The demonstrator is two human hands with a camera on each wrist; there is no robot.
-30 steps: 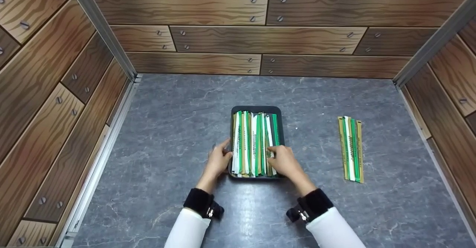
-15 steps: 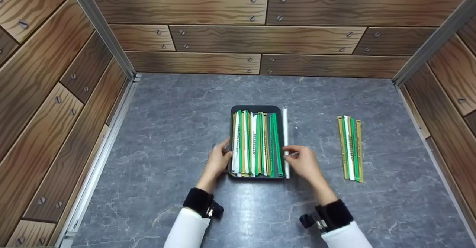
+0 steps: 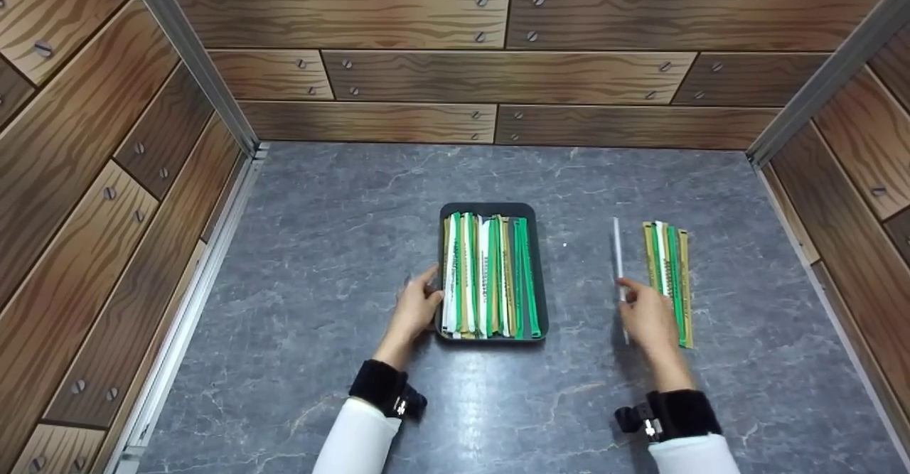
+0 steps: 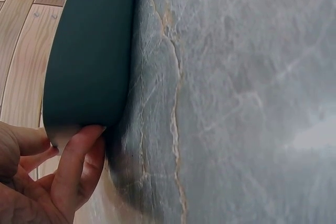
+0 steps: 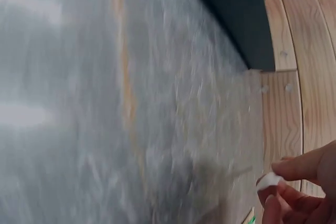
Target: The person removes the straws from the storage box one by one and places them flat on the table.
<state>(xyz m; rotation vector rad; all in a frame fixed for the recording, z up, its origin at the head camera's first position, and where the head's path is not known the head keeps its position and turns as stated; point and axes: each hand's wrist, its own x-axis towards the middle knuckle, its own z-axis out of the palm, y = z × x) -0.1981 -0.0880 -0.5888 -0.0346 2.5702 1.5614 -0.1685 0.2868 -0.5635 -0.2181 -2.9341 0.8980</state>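
A dark tray (image 3: 492, 341) holds a row of slim stick packets (image 3: 486, 275) in green, white and gold. At its left side my left hand (image 3: 416, 305) grips the wall; thumb and fingers show at the tray's corner in the left wrist view. Well to the right of the tray, my right hand (image 3: 648, 318) pinches a white stick packet (image 3: 618, 246) between thumb and fingers. Its white end (image 5: 269, 181) shows between the fingertips in the right wrist view. Just beyond this hand lies a small group of packets (image 3: 665, 254) in gold, green and white, partly covered by the hand.
Everything stands on a grey marbled tabletop (image 3: 341, 232). Wood-patterned walls (image 3: 416, 76) enclose the back and both sides, with metal strips (image 3: 192, 55) along the corners. A bare strip of tray floor shows between packets near its right side.
My right hand has lifted the white stick packet out of the tray and carried it right, close to the laid-out group. My left hand has stayed at the tray.
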